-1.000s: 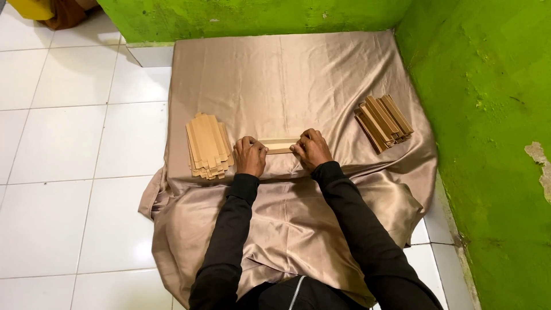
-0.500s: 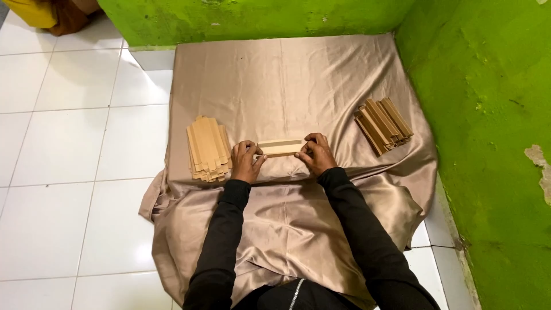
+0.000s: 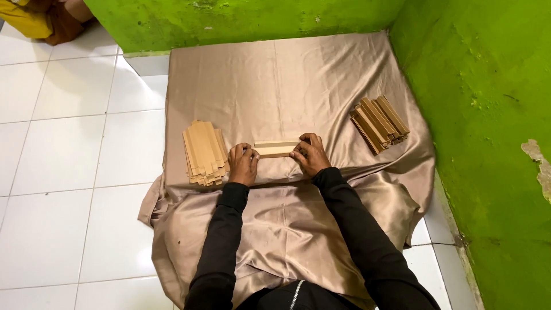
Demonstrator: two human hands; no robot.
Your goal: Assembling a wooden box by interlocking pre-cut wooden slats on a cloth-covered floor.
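A narrow tan cardboard piece (image 3: 276, 148) lies flat on the beige satin cloth (image 3: 287, 80). My left hand (image 3: 243, 163) presses on its left end and my right hand (image 3: 310, 154) grips its right end; both arms are in black sleeves. A stack of flat tan cardboard strips (image 3: 204, 152) lies just left of my left hand. A pile of folded, darker cardboard pieces (image 3: 380, 123) rests to the right, apart from my right hand.
The cloth covers a white tiled floor (image 3: 63, 172) in a corner of green walls (image 3: 488, 115). A yellow and brown bundle (image 3: 40, 20) sits at the top left. A patch of peeled paint (image 3: 536, 163) shows on the right wall.
My hands have stayed on the ends of the cardboard piece with only small finger shifts. The view has shifted slightly.
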